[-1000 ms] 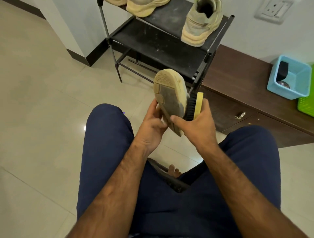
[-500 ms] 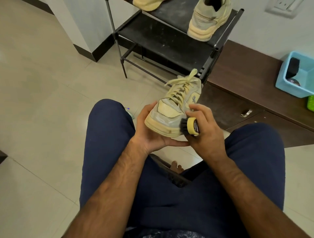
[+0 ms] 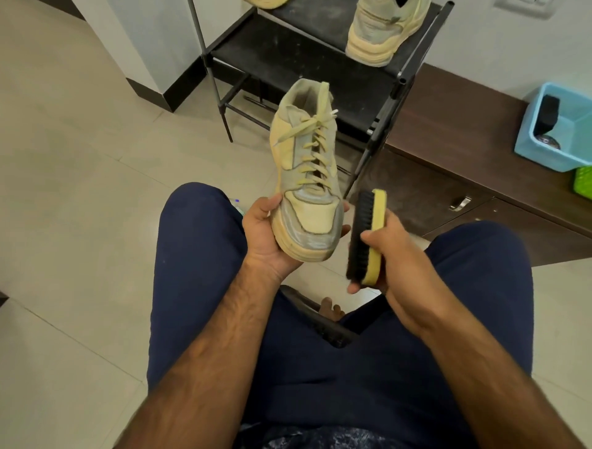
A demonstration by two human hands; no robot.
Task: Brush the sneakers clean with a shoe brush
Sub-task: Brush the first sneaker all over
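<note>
A dusty beige and grey sneaker (image 3: 309, 179) with yellow laces points its toe toward me, laces up, above my knees. My left hand (image 3: 266, 234) cups it from below at the toe, thumb on its left side. My right hand (image 3: 394, 253) grips a shoe brush (image 3: 365, 237) with a yellow wooden back and black bristles. The bristles face the sneaker, a small gap to the right of its toe. A second matching sneaker (image 3: 381, 30) stands on the black shoe rack (image 3: 288, 54).
A dark wooden low cabinet (image 3: 448, 166) runs along the right wall, bearing a light blue tub (image 3: 557, 125) and a green basket (image 3: 583, 182). Another shoe's sole (image 3: 266, 2) shows at the top edge. Beige floor tiles (image 3: 80, 192) spread left. My knees in navy trousers (image 3: 198, 256) frame the hands.
The sneaker went from sole facing me to upright, then turned so its toe points at me. The brush left the toe and moved right, off the shoe.
</note>
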